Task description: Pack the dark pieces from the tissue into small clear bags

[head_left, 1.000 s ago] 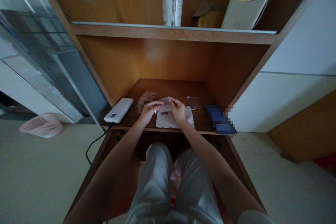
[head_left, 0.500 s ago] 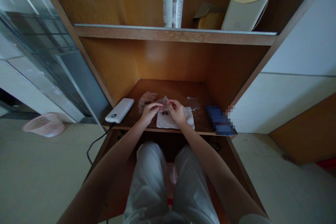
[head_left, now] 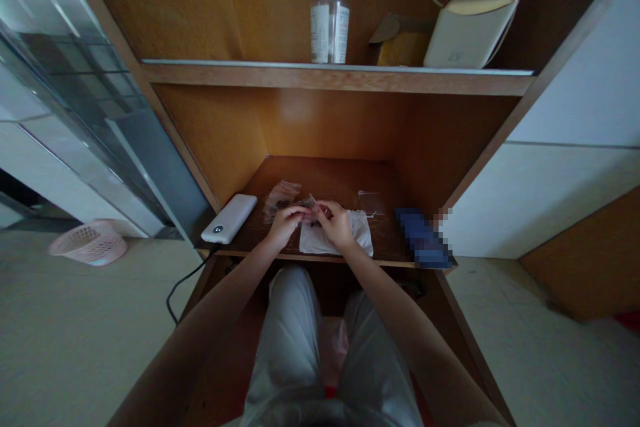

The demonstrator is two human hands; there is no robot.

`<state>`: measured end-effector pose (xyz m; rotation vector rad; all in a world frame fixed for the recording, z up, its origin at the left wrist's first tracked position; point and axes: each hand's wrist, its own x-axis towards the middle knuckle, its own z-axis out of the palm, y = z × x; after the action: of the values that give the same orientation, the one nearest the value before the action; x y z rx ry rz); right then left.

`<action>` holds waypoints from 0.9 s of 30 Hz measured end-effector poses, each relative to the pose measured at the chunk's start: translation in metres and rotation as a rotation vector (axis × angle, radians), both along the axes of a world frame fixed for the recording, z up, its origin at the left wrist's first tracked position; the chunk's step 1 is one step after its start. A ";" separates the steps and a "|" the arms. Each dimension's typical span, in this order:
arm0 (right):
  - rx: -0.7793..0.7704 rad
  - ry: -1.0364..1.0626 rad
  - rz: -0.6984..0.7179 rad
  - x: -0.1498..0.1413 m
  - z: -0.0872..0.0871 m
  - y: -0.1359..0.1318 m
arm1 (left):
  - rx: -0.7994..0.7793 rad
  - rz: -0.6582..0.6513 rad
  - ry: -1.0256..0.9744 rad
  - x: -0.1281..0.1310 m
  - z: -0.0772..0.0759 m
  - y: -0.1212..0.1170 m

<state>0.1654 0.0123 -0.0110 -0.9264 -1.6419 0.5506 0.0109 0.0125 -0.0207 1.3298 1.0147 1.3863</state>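
Note:
Between my two hands is a small clear plastic bag (head_left: pixel 311 203), partly covered by the fingers. My left hand (head_left: pixel 287 223) pinches its left side with the fingertips. On its right side, my right hand (head_left: pixel 336 223) is closed with thumb and fingers bent; whatever lies inside the bag is too small to make out. A white cloth-like sheet or pouch (head_left: pixel 361 235) lies flat under my right hand, with small dark bits on it. Left of my left hand rests a stack of clear plastic bags (head_left: pixel 280 197). Another clear bag (head_left: pixel 370 201) lies to the right.
A white power bank (head_left: pixel 230 219) with a black cable sits at the desk's left edge. At the right edge is a blurred blue object (head_left: pixel 423 238). The shelf above holds a clear bottle (head_left: pixel 330 20) and a cream case (head_left: pixel 470 30). A pink basket (head_left: pixel 90 242) stands on the floor.
Both hands stay on the clear bag; the right fingers have curled over more of it, and the bag looks more folded. The whole view has shifted slightly.

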 end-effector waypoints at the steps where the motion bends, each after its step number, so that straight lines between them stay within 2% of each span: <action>1: 0.001 0.001 -0.001 0.000 0.000 0.000 | 0.002 -0.006 0.002 0.000 0.000 0.000; 9: 0.025 -0.031 -0.008 0.003 0.001 -0.001 | 0.011 -0.036 -0.103 0.004 0.001 0.004; 16: 0.061 -0.119 0.085 0.003 0.006 -0.007 | 0.086 0.045 0.016 0.003 -0.004 0.008; 20: 0.064 -0.124 0.136 0.003 0.009 -0.010 | 0.116 0.033 0.038 0.001 -0.008 0.009; 27: 0.062 -0.121 0.085 0.003 0.009 -0.008 | 0.167 -0.006 0.094 -0.001 -0.006 0.007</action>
<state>0.1680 0.0038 -0.0017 -0.8616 -1.8037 0.5062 0.0104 0.0199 -0.0265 1.5318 0.9720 1.4405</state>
